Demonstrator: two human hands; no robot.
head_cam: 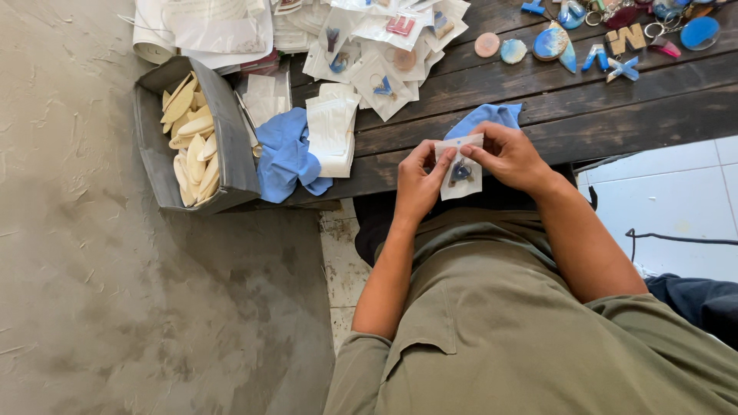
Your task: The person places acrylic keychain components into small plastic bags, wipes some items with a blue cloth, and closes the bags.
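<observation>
The left hand (419,184) and the right hand (509,156) both hold one small clear bag (461,167) between them, just past the near edge of the dark wooden worktop (607,107). Each hand's grip is pinched on the bag: the left fingers press its left side and the right fingers press its top right corner. Inside the bag sits a little dark blue charm (461,172). A blue cloth (486,117) lies on the worktop right behind the hands. More to the left lies another blue cloth (286,154), touching a stack of white bags (332,127). Beside that is a grey box (223,123) full of pale wooden pieces (191,138). Many filled little bags (384,46) are piled at the back. Bright key rings (600,38) lie at the far right of the worktop.
</observation>
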